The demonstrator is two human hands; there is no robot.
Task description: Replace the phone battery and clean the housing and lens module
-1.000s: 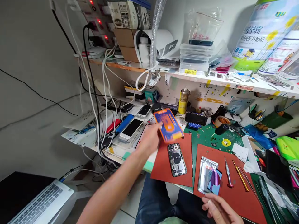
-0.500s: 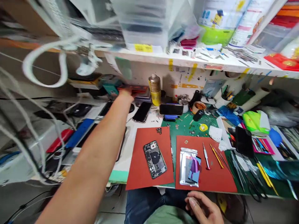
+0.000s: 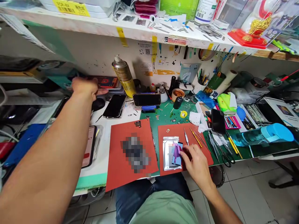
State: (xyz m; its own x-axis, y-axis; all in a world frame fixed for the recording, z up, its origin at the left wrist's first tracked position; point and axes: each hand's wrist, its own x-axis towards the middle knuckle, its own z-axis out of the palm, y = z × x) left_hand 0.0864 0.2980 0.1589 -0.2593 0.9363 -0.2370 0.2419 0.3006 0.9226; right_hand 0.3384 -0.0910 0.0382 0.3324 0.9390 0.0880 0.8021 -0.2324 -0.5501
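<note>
While the crowded tabletop (image 3: pixel 100 169) stretches away, the left hand (image 3: pixel 85 86) hangs at its back by a red packet (image 3: pixel 108 81), grip hidden; on the right-hand red mat (image 3: pixel 175 132) lies a silver pouch (image 3: pixel 166 155), probably light, slick, best pinched by its border; the right hand (image 3: pixel 195 160), fingers bent, meets the likely flimsy purple film (image 3: pixel 177 153) on top, pinching or not, I can't tell; the pouch's reddish print, unreadably small.
</note>
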